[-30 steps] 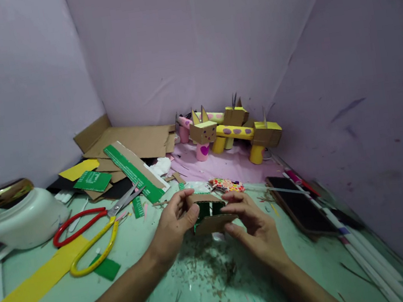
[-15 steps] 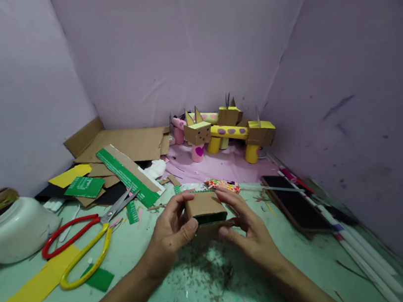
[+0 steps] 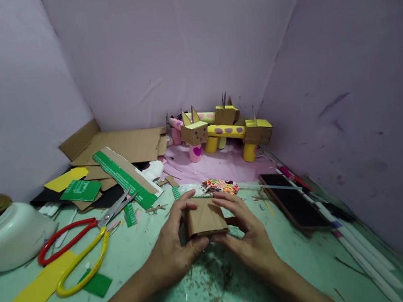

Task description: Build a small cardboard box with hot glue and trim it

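A small brown cardboard box (image 3: 206, 217) is held just above the green tabletop (image 3: 150, 298) in the middle of the view. My left hand (image 3: 173, 242) grips its left side, fingers at the top edge and thumb under the near edge. On the right side, my right hand (image 3: 244, 230) is closed on the same box, with its thumb at the near bottom edge. The box's near side looks folded shut. Behind the box lies a colourful patterned packet (image 3: 221, 186).
Scissors (image 3: 109, 216) with red and yellow handles lie at left, near a yellow strip (image 3: 29, 290) and a white pot (image 3: 14, 237). Cardboard sheets (image 3: 125, 144) are stacked behind. Cardboard animal figures (image 3: 224, 130) stand at the back. A phone (image 3: 294, 200) and white rods (image 3: 365, 248) lie at right.
The box's dark green opening faced me before; now a brown cardboard side covers it. Both thumbs have moved down and together at its near edge.
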Action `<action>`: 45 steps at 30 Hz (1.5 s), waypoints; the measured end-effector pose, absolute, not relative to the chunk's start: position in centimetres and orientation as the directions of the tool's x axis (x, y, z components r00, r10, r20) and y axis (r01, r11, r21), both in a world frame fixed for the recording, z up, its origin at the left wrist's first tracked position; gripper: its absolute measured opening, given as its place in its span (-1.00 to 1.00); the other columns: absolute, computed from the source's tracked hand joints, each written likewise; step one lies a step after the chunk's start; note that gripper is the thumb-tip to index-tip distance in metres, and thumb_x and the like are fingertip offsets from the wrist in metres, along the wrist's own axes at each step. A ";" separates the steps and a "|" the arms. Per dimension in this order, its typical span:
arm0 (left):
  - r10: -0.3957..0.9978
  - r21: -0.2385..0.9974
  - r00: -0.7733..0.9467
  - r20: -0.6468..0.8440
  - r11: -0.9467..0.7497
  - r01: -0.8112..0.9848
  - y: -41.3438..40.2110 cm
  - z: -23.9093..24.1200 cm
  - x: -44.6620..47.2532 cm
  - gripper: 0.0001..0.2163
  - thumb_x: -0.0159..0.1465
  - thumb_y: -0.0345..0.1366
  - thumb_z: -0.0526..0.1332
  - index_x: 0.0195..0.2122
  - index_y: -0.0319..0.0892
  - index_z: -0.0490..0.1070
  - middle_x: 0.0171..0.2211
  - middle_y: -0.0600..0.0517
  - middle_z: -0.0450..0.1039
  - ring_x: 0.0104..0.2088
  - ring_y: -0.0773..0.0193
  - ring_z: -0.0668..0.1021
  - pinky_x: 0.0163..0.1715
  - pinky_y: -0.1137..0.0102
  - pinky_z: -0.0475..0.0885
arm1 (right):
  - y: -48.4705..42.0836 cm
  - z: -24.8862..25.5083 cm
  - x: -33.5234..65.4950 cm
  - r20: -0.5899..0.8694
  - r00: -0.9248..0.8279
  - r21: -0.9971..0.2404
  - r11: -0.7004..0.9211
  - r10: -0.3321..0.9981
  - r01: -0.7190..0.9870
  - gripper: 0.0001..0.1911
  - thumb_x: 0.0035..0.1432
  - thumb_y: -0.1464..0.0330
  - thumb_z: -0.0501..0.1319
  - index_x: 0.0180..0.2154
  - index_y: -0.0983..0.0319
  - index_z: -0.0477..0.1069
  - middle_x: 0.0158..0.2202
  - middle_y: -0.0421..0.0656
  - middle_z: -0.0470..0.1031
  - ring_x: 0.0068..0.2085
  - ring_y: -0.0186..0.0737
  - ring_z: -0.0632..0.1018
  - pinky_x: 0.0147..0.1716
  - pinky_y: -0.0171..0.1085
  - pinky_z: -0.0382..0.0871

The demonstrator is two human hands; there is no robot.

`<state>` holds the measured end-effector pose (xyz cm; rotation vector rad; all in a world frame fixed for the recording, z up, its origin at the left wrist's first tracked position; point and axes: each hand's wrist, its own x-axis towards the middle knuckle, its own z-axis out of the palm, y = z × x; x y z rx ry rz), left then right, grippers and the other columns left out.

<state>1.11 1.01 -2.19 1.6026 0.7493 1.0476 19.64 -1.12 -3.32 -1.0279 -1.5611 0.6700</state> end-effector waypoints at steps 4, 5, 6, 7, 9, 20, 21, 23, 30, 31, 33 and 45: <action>0.902 0.972 0.399 0.164 -0.217 0.091 0.9 -1.4 1.0 -0.25 0.07 -0.31 0.35 0.27 -0.10 0.05 0.29 -0.23 0.08 0.24 -0.23 0.23 0.20 -0.08 0.11 | -1.3 -3.0 19.5 0.434 -0.020 -0.856 0.419 0.901 0.301 -0.29 -0.03 0.34 0.39 0.16 0.00 0.26 0.19 -0.03 0.29 0.13 0.05 0.41 -0.22 -0.16 0.53; 0.906 0.981 0.404 0.130 -0.177 0.081 0.8 -1.2 1.0 -0.21 0.05 -0.30 0.36 0.28 -0.12 0.03 0.30 -0.25 0.07 0.24 -0.26 0.24 0.19 -0.08 0.14 | -1.3 -3.0 19.5 0.430 -0.034 -0.852 0.417 0.902 0.317 -0.27 -0.04 0.35 0.39 0.17 0.01 0.24 0.18 -0.01 0.30 0.12 0.06 0.41 -0.21 -0.15 0.52; 0.905 0.989 0.413 0.103 -0.138 0.056 0.8 -1.2 1.0 -0.19 0.04 -0.28 0.38 0.29 -0.14 0.03 0.30 -0.26 0.06 0.23 -0.27 0.25 0.17 -0.06 0.18 | -1.3 -3.0 19.5 0.425 -0.044 -0.848 0.415 0.904 0.331 -0.25 -0.05 0.36 0.39 0.18 0.02 0.22 0.17 0.00 0.32 0.12 0.07 0.41 -0.21 -0.13 0.51; 0.902 0.995 0.425 0.083 -0.102 0.022 0.8 -1.1 1.0 -0.19 0.03 -0.26 0.39 0.28 -0.14 0.04 0.30 -0.27 0.07 0.22 -0.27 0.26 0.14 -0.04 0.23 | -1.3 -2.9 19.5 0.420 -0.050 -0.846 0.410 0.906 0.341 -0.24 -0.05 0.37 0.39 0.19 0.03 0.21 0.15 0.00 0.34 0.12 0.07 0.41 -0.20 -0.12 0.50; 0.897 0.999 0.440 0.051 -0.039 -0.036 0.8 -1.1 1.2 -0.21 0.02 -0.26 0.40 0.26 -0.15 0.08 0.26 -0.28 0.16 0.17 -0.24 0.34 0.09 -0.01 0.30 | -1.3 -2.9 19.6 0.407 -0.051 -0.846 0.398 0.912 0.354 -0.22 -0.07 0.36 0.41 0.19 0.04 0.20 0.12 0.00 0.36 0.11 0.07 0.41 -0.18 -0.11 0.48; 0.922 0.984 0.362 0.140 -0.170 0.054 0.8 -1.2 1.1 -0.34 -0.02 -0.33 0.44 0.13 -0.11 0.27 0.19 -0.21 0.26 0.10 -0.15 0.42 0.10 -0.01 0.29 | -1.1 -2.8 20.0 0.490 -0.152 -0.759 0.506 0.858 0.409 -0.35 0.05 0.24 0.34 0.16 0.12 0.22 0.14 0.03 0.32 0.16 0.09 0.36 -0.07 -0.06 0.43; 0.914 0.972 0.360 0.186 -0.225 0.068 0.8 -1.4 1.0 -0.35 -0.02 -0.34 0.44 0.12 -0.11 0.28 0.19 -0.21 0.24 0.12 -0.15 0.39 0.12 -0.01 0.26 | -1.2 -2.8 20.0 0.504 -0.157 -0.752 0.521 0.850 0.405 -0.34 0.06 0.26 0.32 0.18 0.11 0.19 0.15 0.02 0.30 0.17 0.09 0.35 -0.06 -0.07 0.43; 0.887 0.935 0.361 0.288 -0.341 0.094 0.8 -1.7 0.8 -0.37 0.00 -0.35 0.44 0.12 -0.08 0.28 0.19 -0.19 0.24 0.16 -0.15 0.35 0.16 -0.01 0.22 | -1.3 -2.7 20.0 0.527 -0.173 -0.732 0.548 0.832 0.404 -0.29 0.07 0.28 0.30 0.23 0.11 0.10 0.19 0.03 0.26 0.18 0.08 0.33 -0.03 -0.07 0.41; 0.755 0.795 0.412 0.510 -0.597 0.109 0.9 -2.0 0.4 -0.38 0.06 -0.43 0.39 0.13 0.01 0.23 0.14 -0.15 0.28 0.19 -0.13 0.30 0.16 -0.01 0.22 | -1.3 -2.2 20.0 0.620 -0.169 -0.663 0.626 0.766 0.410 -0.37 -0.02 0.36 0.30 0.13 0.11 0.23 0.04 -0.02 0.37 0.05 0.03 0.42 -0.12 -0.11 0.42; 0.752 0.799 0.422 0.506 -0.593 0.100 0.9 -1.9 0.3 -0.39 0.07 -0.43 0.38 0.13 0.01 0.23 0.13 -0.14 0.28 0.18 -0.12 0.30 0.15 0.01 0.24 | -1.3 -2.1 20.0 0.635 -0.159 -0.656 0.636 0.756 0.407 -0.39 -0.03 0.37 0.30 0.10 0.10 0.25 0.01 -0.03 0.38 0.01 0.00 0.44 -0.16 -0.14 0.43; 0.761 0.821 0.434 0.482 -0.566 0.080 0.8 -1.9 0.3 -0.39 0.06 -0.42 0.39 0.12 0.03 0.23 0.12 -0.13 0.29 0.17 -0.13 0.33 0.13 0.02 0.27 | -1.3 -1.9 19.9 0.654 -0.147 -0.646 0.648 0.742 0.403 -0.40 -0.05 0.38 0.32 0.07 0.10 0.27 -0.03 -0.05 0.40 -0.04 -0.02 0.46 -0.22 -0.16 0.44; 0.874 0.900 0.437 0.212 -0.349 0.261 1.0 0.0 0.0 -0.29 -0.07 -0.27 0.47 0.15 -0.08 0.32 0.18 -0.20 0.29 0.19 -0.29 0.30 0.20 -0.14 0.13 | -1.5 -1.6 20.0 0.466 -0.124 -0.788 0.475 0.876 0.392 -0.12 -0.17 0.28 0.43 0.20 0.18 0.18 0.06 0.02 0.41 0.06 0.07 0.47 0.05 -0.01 0.36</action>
